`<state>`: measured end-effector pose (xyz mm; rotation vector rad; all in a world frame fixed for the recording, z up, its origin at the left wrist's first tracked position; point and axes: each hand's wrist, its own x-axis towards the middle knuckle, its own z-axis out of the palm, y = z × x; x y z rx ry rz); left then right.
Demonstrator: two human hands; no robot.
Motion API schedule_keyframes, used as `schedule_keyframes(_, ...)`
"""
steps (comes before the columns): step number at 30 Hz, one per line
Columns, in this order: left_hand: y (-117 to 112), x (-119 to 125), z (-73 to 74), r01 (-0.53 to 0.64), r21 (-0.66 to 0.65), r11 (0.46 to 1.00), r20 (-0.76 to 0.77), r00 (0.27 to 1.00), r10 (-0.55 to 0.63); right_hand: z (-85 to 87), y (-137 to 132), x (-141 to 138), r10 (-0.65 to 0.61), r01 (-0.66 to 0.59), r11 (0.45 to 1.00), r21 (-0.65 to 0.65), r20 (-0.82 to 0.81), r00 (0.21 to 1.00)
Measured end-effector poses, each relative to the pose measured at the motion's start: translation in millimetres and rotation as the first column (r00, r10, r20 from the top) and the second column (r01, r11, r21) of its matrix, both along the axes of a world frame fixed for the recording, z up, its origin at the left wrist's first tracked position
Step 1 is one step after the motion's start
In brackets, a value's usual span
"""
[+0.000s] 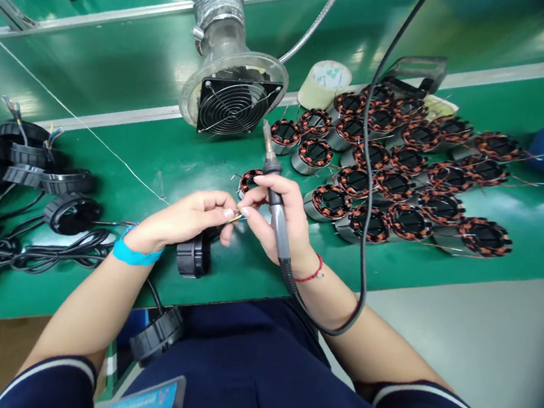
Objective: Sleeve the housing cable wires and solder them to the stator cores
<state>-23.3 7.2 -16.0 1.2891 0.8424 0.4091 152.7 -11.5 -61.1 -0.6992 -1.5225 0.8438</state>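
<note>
My left hand (202, 216) pinches thin coloured wires (235, 218), yellow and blue among them, in the middle of the bench. Across from it, my right hand (280, 218) holds a soldering iron (278, 214) against the palm, its tip pointing up and away from me. The right thumb and forefinger meet at the wire ends close to the left fingertips. Just beyond the fingers a copper-wound motor stator (249, 180) is partly hidden by my right hand. A black plastic ring cap (193, 257) lies below my left hand.
Several wound stators (394, 185) stand in rows at the right. Black caps with cables (72, 213) crowd the left. A fan on a duct (239, 105) and a tape roll (325, 82) are at the back. The iron's cord (370, 156) loops over my right forearm.
</note>
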Motion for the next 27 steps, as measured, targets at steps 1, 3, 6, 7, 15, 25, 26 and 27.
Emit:
schedule_keyframes(1, -0.3, 1.6, 0.4, -0.04, -0.035, 0.999, 0.019, 0.999, 0.041, 0.5, 0.5, 1.1, -0.014, 0.014, 1.0, -0.002, 0.01, 1.0)
schedule_keyframes(3, 1.3, 4.6, 0.6, -0.13, -0.055, 0.99, 0.005, 0.991, 0.13, 1.4, 3.8, 5.7, -0.055, 0.056, 0.998, -0.028, 0.053, 0.997)
schedule_keyframes(6, 8.3, 7.2, -1.7, -0.269, -0.035, 0.962, -0.061, 0.962, 0.267, 1.8, 13.7, 17.9, -0.146, 0.166, 0.983, -0.072, 0.231, 0.962)
schedule_keyframes(7, 11.1, 7.5, -3.2, -0.303, -0.037, 0.952, -0.08, 0.951, 0.3, 1.5, 17.3, 22.1, -0.157, 0.194, 0.977, -0.087, 0.318, 0.935)
schedule_keyframes(15, 18.5, 5.3, -11.8, -0.397, -0.111, 0.911, -0.085, 0.917, 0.389, -0.6, 18.7, 29.9, -0.167, 0.284, 0.948, -0.142, 0.539, 0.826)
schedule_keyframes(25, 19.2, 8.4, -9.1, -0.388, -0.029, 0.921, -0.169, 0.91, 0.378, -7.6, 4.5, 36.5, -0.387, 0.377, 0.922, 0.091, 0.252, 0.887)
schedule_keyframes(26, 18.8, 8.6, -9.3, -0.386, -0.025, 0.922, -0.172, 0.91, 0.376, -9.1, 4.7, 37.1, -0.396, 0.383, 0.918, 0.102, 0.216, 0.892)
schedule_keyframes(27, 18.4, 8.6, -9.5, -0.384, -0.021, 0.923, -0.173, 0.911, 0.375, -10.3, 5.0, 37.4, -0.401, 0.386, 0.916, 0.111, 0.182, 0.898)
